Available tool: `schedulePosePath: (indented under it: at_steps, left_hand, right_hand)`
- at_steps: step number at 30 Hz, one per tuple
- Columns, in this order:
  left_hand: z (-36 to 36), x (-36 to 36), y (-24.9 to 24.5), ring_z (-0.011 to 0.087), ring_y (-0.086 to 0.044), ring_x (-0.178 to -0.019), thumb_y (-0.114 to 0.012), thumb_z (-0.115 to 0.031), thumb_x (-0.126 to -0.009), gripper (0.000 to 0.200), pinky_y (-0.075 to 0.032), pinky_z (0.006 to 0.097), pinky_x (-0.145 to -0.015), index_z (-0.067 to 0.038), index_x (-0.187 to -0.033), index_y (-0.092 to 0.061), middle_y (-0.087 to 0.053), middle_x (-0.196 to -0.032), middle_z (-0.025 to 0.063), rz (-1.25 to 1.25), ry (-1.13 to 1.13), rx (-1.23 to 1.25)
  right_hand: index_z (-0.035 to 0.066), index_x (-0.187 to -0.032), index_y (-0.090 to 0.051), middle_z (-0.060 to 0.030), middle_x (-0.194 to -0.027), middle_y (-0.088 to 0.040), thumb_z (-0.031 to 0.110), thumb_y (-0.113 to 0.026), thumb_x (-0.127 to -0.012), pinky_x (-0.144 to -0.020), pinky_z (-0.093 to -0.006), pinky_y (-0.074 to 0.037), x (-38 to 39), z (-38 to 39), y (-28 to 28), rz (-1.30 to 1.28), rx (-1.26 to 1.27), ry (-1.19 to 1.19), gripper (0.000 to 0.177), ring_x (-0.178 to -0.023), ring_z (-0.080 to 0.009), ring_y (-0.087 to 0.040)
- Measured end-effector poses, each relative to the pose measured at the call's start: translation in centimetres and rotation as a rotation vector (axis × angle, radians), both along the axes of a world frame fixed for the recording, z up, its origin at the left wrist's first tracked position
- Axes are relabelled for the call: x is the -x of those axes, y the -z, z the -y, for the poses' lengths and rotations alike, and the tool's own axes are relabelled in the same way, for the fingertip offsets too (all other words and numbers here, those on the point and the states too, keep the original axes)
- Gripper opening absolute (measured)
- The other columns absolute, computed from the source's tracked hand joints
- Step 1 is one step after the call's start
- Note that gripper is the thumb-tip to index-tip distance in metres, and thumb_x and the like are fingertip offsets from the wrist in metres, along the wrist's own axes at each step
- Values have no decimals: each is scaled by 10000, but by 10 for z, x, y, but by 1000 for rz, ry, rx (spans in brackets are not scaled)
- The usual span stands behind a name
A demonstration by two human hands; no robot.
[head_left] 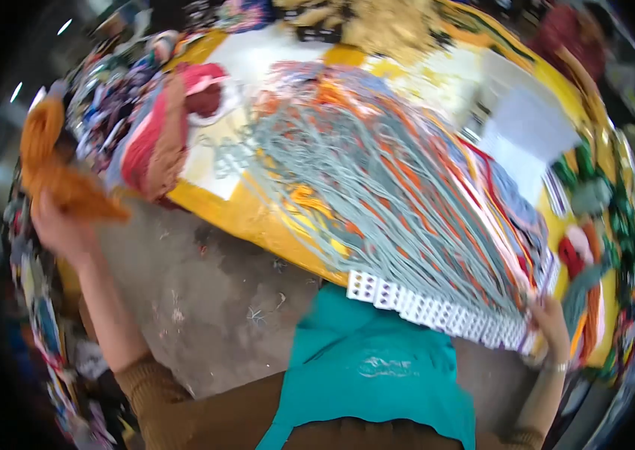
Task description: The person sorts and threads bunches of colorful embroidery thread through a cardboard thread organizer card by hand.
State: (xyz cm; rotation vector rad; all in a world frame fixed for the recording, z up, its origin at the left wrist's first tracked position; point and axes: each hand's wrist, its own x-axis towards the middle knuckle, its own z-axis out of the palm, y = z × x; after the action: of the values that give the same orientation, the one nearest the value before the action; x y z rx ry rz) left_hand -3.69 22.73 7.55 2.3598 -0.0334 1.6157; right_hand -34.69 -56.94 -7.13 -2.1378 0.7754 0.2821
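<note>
Out at the left, my left hand point(64, 231) is closed around a hank of orange yarn point(70, 180), which is blurred and spills past the fingers. My right hand point(552, 321) has its fingers closed at the right end of a row of white punched cards point(437, 313) along the table's near edge. Long grey-blue yarn strands point(377, 195), mixed with orange, pink and red ones, fan from these cards across the yellow table point(220, 225).
Pink and tan hanks point(154, 146) lie at the table's left, beside a heap of mixed yarn point(103, 97). White paper point(524, 131) rests at the right, near green bundles point(618, 217). Another person point(569, 37) is at the far right. A teal apron point(377, 352) covers my front.
</note>
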Motion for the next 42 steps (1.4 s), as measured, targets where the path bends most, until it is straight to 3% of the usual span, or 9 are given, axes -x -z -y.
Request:
schedulePosePath:
  at_steps: [3,10,17,20,27,31,34,37,42]
  left_hand:
    - [104,58,15,238,-601,-980,-506,-128,-955,275,-497,339,-872,31,-1178,-537,-569,-1130,141,-38,489,666]
    - [222,145,131,136,-562,-909,-500,-119,-961,177,-465,289,-818,4,-1083,-535,-567,-996,59,-491,734,999]
    - [298,208,139,155,-562,-876,-514,-73,-936,133,-451,281,-785,20,-1016,-566,-582,-999,91,-681,834,568]
    - [291,218,116,168,-540,-895,-509,-12,-909,164,-432,282,-802,33,-1048,-585,-566,-1022,102,-782,902,399]
    - [305,196,87,270,-464,-1229,-608,22,-767,545,-382,364,-1022,32,-1300,-493,-463,-1326,156,-840,846,24]
    - [312,198,83,316,-468,-1215,-645,-70,-769,548,-376,406,-1022,-8,-1295,-501,-482,-1289,154,-600,976,249]
    - [319,215,42,271,-539,-1060,-673,-198,-773,502,-435,383,-915,1,-1210,-527,-546,-1176,160,80,1259,437]
    - [317,231,-4,213,-473,-1273,-622,-333,-924,595,-450,391,-1001,-222,-1462,-392,-345,-1517,97,322,1746,204]
    - [329,253,-37,215,-584,-1124,-612,-175,-917,339,-494,391,-936,-56,-1232,-577,-587,-1279,86,622,1783,207]
  right_hand:
    - [4,-886,-585,-21,-686,-585,109,-613,-907,-551,-235,-458,-43,-79,-47,235,-242,25,110,-622,-82,-569]
    - [54,-1198,-594,-155,-1163,-623,220,-713,-837,-888,-404,-488,-106,-252,-55,788,-328,-795,414,-1063,-333,-605]
    - [46,-1383,-408,-182,-1364,-473,225,-628,-910,-1044,-394,-384,-119,-350,-10,865,-570,-598,551,-1253,-285,-482]
    - [48,-1372,-422,-111,-1348,-468,110,-598,-909,-1033,-331,-390,-122,-344,8,597,-1299,-373,500,-1234,-179,-471]
    - [38,-1347,-443,-62,-1307,-468,-28,-559,-854,-1027,-290,-393,-98,-327,-3,804,-1161,-426,511,-1203,-136,-477]
    - [39,-1340,-446,-58,-1295,-470,-36,-553,-838,-1026,-290,-391,-93,-321,-1,778,-1236,-292,519,-1200,-139,-476]
    - [42,-1323,-455,-54,-1260,-489,-40,-547,-824,-1019,-290,-392,-93,-320,4,734,-1262,-267,514,-1185,-140,-475]
    - [42,-1321,-462,-50,-1254,-489,-37,-549,-829,-1014,-287,-393,-89,-327,7,735,-1252,-332,506,-1184,-133,-474]
    - [48,-1318,-475,-39,-1235,-485,-27,-547,-844,-1008,-282,-390,-87,-330,6,740,-1197,-396,485,-1178,-121,-468]
